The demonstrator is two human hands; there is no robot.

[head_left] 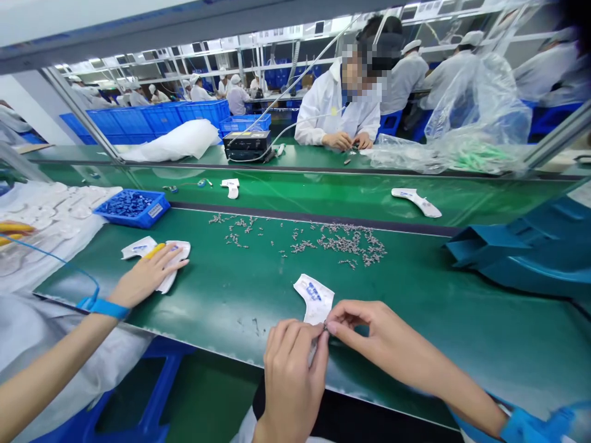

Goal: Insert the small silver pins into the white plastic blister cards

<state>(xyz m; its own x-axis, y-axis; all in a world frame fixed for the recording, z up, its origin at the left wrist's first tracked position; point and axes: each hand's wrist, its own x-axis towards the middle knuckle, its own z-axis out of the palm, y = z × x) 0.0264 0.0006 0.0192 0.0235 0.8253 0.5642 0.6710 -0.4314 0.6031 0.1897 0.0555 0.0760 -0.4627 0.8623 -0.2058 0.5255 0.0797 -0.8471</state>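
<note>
A curved white plastic shell (314,295) with blue parts inside stands out from between my hands at the bench's front edge. My left hand (293,369) is closed around its lower end, which the fingers hide. From the right, my right hand (369,323) pinches a tiny dark metal part (325,327) between thumb and forefinger, right at the shell's lower end. Whether that part touches the shell, I cannot tell. Beyond the shell lies a loose spread of small metal parts (346,241) on the green bench top (240,283).
At left, a co-worker's hand (150,274) rests on white shells (138,247). A blue tray (157,212) of small blue parts stands behind it. Two more shells, including one at right (418,202), lie on the green strip beyond. A teal bin (526,246) stands right; another person (341,111) sits opposite.
</note>
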